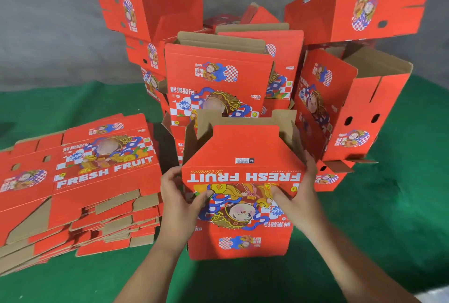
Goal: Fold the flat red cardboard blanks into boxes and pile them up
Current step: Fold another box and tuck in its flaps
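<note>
Between both hands (240, 196), gripped: half-folded box (243, 149)

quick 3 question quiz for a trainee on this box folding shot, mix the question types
1. True or false: both hands grip the box being folded.
2. The stack of flat blanks lies on which side of that box? A) the person's left B) the person's right
3. Fill in: the work surface is covered in ____ cloth.

Key: 1 true, the left hand and right hand hold its sides. 2 A. 3 green.
</note>
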Motion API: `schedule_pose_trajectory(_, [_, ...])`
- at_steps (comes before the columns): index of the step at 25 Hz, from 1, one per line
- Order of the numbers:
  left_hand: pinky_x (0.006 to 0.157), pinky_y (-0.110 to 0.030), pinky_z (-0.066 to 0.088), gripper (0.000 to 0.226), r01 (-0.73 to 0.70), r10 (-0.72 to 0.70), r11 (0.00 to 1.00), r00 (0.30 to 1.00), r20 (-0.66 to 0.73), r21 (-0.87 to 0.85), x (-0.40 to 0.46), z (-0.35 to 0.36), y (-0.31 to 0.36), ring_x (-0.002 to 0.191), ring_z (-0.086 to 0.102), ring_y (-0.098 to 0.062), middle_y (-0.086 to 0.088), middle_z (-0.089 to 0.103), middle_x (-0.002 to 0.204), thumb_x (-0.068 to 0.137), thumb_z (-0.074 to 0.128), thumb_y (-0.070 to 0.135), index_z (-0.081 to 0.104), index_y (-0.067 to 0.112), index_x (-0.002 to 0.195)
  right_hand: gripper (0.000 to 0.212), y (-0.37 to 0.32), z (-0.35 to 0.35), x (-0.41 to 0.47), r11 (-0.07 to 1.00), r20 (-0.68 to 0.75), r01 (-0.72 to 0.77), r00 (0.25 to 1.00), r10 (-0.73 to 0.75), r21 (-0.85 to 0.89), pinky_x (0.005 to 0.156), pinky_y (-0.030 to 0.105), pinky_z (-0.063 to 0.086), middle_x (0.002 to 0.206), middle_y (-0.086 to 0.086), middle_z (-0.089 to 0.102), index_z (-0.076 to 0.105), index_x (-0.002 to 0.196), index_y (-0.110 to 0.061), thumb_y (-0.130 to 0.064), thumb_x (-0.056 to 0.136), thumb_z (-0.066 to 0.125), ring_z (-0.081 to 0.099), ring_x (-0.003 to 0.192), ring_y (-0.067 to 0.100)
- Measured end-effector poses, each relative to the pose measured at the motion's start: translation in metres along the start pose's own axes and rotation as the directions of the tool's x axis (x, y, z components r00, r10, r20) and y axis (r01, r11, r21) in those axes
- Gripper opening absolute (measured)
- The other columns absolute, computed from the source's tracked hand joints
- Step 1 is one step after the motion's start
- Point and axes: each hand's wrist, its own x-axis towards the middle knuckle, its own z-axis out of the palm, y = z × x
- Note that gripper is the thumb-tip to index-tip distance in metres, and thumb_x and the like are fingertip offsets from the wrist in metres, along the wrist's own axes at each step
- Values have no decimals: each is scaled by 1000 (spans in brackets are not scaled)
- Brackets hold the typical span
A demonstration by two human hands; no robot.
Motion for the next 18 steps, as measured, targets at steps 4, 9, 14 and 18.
schedule_pose_trajectory(4, [78,-19,55,85,-69,79,991,993,-89,116,12,-4,2,94,69,-13,-19,54,121,82,84,1,36,60,120,85,-16,6,4,989,-125,136,984,-128,56,119,40,39,157,3,39,23,153,-49,-42,82,70,40,148,23])
schedule_pose_trajectory(9, [110,-19,40,107,-3,-23,969,994,103,245,14,-19,10,136,41,-4,5,40,132,71,82,69,20,55,157,76,-21,16,14,995,-116,102,988,-101,5,121,51,32,152,-5,46,37,154,-22,-39,88,70,39,147,14])
schedule_pose_trajectory(14, [110,-34,42,65,87,-88,996,993,-81,-11,34,-8,38,133,48,-1,4,58,139,92,60,61,44,43,152,75,-29,23,22,997,-126,53,990,-60,-57,119,30,31,146,-15,43,36,153,-26,-47,89,69,37,142,4])
schedule_pose_trajectory(18, [60,-23,57,29,247,-249,968,965,-87,-32,46,-10,60,79,74,-17,3,77,88,99,55,19,71,43,100,66,-34,26,24,999,-158,39,987,-39,-2,95,-4,30,144,-14,47,42,147,-32,-45,88,68,36,132,-19])
